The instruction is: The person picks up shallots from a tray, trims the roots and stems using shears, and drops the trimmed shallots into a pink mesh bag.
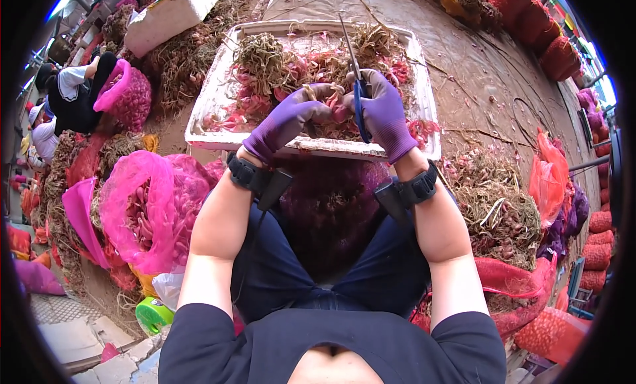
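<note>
My left hand, in a purple glove, is closed on a small bunch of reddish shallots with dry stems. My right hand, gloved the same way, grips scissors with blue handles, their blades pointing away from me. Whether the blades are spread is hard to see. Both hands are close together above the near part of a white foam tray. In the tray lie clumps of dried stems and loose pinkish-red skins.
To my left stands an open pink mesh bag of shallots. A heap of shallots with dry stems lies at my right, by a red mesh bag. Another person is at far left. Filled red sacks stand far right.
</note>
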A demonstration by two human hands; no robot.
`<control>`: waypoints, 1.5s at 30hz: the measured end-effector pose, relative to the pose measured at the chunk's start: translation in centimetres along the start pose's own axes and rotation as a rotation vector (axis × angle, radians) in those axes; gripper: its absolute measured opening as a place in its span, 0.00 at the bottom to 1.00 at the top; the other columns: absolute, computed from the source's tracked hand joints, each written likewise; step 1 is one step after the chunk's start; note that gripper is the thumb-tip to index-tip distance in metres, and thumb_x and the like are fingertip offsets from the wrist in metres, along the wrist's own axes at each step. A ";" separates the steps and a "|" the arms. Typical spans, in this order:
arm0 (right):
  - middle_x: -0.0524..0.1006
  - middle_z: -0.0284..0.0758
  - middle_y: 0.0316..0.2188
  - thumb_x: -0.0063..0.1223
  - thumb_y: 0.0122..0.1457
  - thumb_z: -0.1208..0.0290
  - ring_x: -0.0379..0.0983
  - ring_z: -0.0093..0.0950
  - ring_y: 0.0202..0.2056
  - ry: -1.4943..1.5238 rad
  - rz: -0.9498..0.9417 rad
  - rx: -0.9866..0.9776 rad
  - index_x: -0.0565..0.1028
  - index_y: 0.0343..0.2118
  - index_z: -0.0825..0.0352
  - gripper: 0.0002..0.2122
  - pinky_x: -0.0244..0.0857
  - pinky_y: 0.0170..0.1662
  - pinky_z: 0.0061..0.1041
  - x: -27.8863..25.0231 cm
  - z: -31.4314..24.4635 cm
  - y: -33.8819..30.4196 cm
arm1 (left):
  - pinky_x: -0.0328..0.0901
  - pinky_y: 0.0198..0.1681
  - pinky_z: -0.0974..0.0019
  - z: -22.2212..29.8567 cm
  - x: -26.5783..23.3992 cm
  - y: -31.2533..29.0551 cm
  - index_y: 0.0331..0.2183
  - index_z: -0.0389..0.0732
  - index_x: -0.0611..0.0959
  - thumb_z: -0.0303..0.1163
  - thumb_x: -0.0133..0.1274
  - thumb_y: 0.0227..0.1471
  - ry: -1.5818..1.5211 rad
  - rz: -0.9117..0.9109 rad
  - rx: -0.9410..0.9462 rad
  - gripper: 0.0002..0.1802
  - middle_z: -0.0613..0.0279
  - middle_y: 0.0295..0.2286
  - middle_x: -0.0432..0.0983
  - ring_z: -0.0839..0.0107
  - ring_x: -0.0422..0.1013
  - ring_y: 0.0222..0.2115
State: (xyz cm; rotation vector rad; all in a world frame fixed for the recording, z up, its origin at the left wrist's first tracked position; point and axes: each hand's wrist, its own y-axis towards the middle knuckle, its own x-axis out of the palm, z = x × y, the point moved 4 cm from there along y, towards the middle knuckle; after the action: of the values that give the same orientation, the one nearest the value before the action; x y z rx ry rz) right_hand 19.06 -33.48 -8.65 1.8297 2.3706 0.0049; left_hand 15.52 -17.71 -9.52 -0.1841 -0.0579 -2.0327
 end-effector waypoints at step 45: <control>0.72 0.29 0.32 0.51 0.52 0.83 0.68 0.14 0.31 0.156 -0.045 -0.200 0.65 0.49 0.70 0.19 0.64 0.34 0.12 2.1 -2.8 -1.7 | 0.68 0.37 0.65 -0.9 1.9 -0.2 0.39 0.44 0.73 0.57 0.36 0.59 -0.041 0.099 0.090 0.26 0.69 0.29 0.72 0.76 0.70 0.29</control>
State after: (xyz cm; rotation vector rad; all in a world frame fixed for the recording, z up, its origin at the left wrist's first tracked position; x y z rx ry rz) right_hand 16.54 -31.62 -6.28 1.7407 2.4105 0.3784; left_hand 14.44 -19.44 -10.06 -0.1685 -0.1629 -1.9234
